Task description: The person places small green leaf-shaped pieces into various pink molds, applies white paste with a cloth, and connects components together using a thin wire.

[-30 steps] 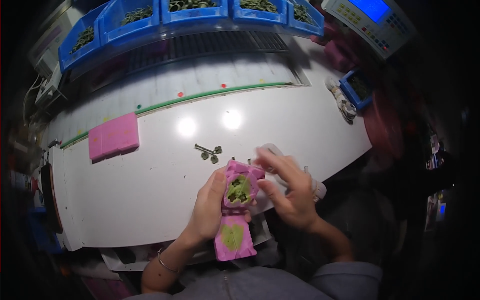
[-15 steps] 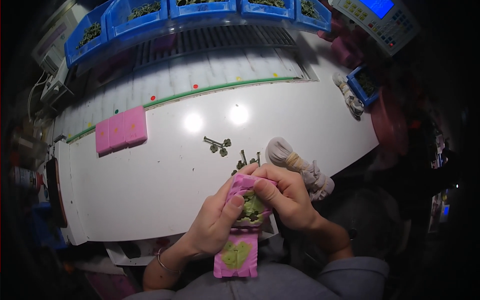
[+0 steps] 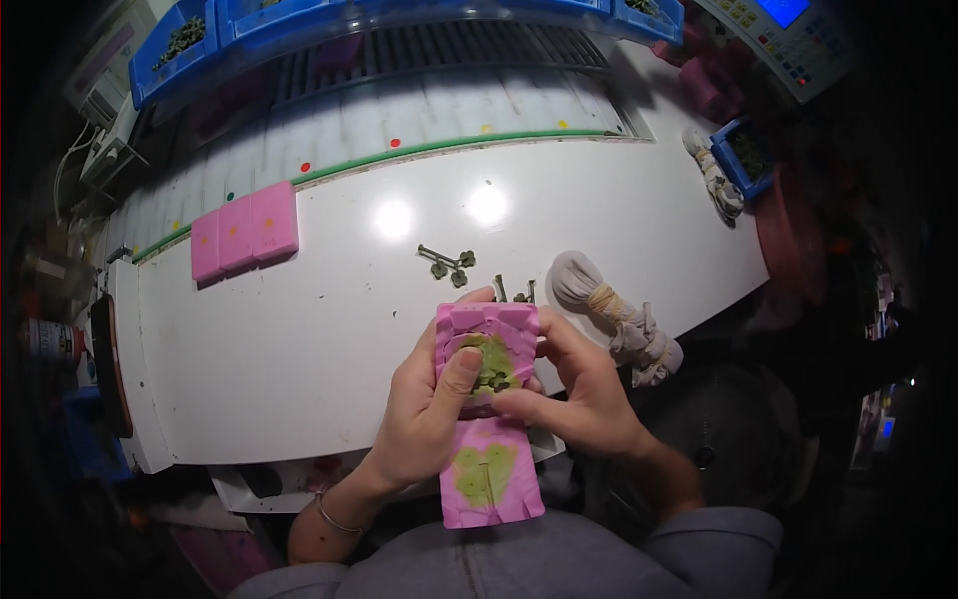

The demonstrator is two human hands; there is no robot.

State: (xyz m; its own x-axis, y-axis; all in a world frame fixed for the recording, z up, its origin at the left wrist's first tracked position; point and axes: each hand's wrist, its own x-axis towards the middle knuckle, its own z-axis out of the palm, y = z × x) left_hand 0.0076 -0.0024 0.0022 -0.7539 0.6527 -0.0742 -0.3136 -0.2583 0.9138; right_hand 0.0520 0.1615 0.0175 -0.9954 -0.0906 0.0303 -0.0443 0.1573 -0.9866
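A pink rubber mould [image 3: 511,319] stands opened out near the front of the table, its lower half [image 3: 525,499] hanging toward me. Yellow-green stains mark both inner faces. In the upper half lie small dark green flower-like pieces [image 3: 493,381]. My left hand [image 3: 424,399] is closed round the left side, thumb pressed on the inner face. My right hand [image 3: 579,399] has its thumb at the lower edge of the upper half and its fingers at the right edge. Dark green flower-shaped pieces on stems [image 3: 449,265] lie just beyond, partly hidden behind the mould.
A tied grey-white cloth bundle [image 3: 599,299] lies to the right; another [image 3: 714,178] is farther back beside a blue bin [image 3: 743,160]. Three pink blocks [image 3: 236,232] stand at left. Blue bins [image 3: 389,18] line the back, and a keypad device [image 3: 783,45] is at far right.
My right thumb has moved from the mould's top down to its lower edge, uncovering the upper right part. The upper half now faces me more squarely. The view has shifted slightly.
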